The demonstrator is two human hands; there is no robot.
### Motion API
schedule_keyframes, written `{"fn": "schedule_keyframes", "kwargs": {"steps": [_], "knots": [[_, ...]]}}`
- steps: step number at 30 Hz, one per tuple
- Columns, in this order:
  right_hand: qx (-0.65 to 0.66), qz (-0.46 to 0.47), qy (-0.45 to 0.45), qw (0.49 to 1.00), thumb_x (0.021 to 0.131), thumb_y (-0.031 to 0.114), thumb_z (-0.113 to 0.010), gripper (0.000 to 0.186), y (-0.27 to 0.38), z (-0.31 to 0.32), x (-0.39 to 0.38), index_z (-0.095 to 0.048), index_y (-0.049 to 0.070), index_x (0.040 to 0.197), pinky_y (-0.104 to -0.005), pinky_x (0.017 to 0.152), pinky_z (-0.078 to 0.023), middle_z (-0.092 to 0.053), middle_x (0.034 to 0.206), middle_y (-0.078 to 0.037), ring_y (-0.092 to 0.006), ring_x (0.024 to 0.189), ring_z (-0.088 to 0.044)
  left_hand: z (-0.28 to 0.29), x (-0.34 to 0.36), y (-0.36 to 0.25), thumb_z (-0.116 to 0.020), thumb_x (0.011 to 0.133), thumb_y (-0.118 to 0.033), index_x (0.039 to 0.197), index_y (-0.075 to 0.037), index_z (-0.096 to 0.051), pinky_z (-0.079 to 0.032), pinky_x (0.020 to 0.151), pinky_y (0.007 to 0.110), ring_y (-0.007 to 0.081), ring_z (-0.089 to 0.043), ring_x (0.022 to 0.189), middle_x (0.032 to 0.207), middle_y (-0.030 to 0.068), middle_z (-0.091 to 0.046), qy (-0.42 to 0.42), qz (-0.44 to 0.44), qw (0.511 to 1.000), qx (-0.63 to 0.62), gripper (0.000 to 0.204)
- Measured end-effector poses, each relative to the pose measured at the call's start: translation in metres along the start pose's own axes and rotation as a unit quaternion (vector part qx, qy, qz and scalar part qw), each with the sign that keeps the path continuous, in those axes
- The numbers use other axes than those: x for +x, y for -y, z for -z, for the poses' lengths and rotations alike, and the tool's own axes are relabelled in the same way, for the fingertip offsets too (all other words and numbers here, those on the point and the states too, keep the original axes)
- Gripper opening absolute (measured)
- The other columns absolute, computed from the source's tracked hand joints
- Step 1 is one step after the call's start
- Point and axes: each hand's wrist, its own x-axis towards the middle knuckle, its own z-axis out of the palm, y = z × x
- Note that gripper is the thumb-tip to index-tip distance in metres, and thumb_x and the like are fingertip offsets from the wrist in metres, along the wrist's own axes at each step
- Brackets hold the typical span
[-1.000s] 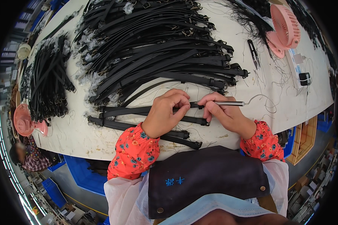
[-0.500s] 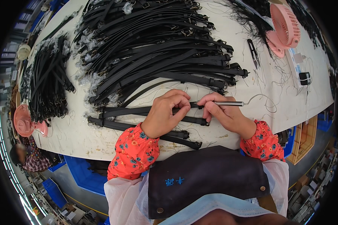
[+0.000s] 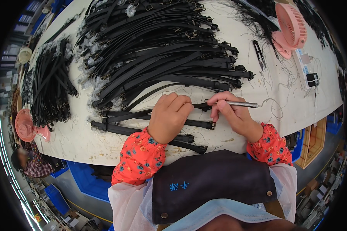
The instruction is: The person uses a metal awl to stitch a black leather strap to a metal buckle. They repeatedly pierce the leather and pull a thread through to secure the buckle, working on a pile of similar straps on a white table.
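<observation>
My left hand (image 3: 168,118) is closed, knuckles up, on a thin black strap (image 3: 200,106) whose end comes out to the right of it. Its fingertips are hidden from this view. In my right hand (image 3: 234,116), a slim silver pen-like tool (image 3: 243,104) lies between thumb and fingers, with a thin cord trailing from its right end. The tool's left tip is close to the end of the strap. Below the hands, a black buckled strap (image 3: 198,123) lies flat, along with another black strap (image 3: 187,146) nearer to me.
A large pile of black buckled straps (image 3: 154,61) covers the table's middle. To the left lies a smaller strap bundle (image 3: 50,84) beside a pink fan (image 3: 25,125). At right are thread snips (image 3: 259,54), another pink fan (image 3: 291,29) and a black plug (image 3: 312,80).
My left hand has turned over, so its knuckles now cover the fingers. The pen-like tool has shifted slightly right in my right hand, and its tip now shows beyond the fingers.
</observation>
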Motion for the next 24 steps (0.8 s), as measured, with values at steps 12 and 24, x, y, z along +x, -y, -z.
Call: {"fn": "schedule_keyframes", "kwargs": {"steps": [12,24], "knots": [[0.014,-0.007,-0.001,1.0,0.11,0.024,-0.047,0.029,-0.003,0.0,-0.002,-0.063,0.0,0.115,-0.0243,0.062,-0.052,-0.062,0.08,-0.004,-0.0088,0.069,-0.061,0.012,0.003,-0.005,-0.078,0.082,0.002,0.099,-0.003,-0.067,-0.051,0.062,0.029,0.0143,-0.061,0.07,0.094,0.0075,-0.059,0.115,0.2,0.933,-0.277,0.021],[-0.017,-0.069,0.045,0.996,0.11,0.03,-0.05,0.035,0.004,-0.001,-0.003,-0.067,-0.001,0.109,-0.0233,0.058,-0.05,-0.061,0.079,-0.004,-0.0077,0.067,-0.061,-0.006,-0.002,-0.003,-0.07,0.087,0.005,0.101,-0.002,-0.066,-0.053,0.067,0.034,0.0284,-0.066,0.078,0.091,0.0104,-0.063,0.071,0.12,0.966,-0.218,0.016]]}}
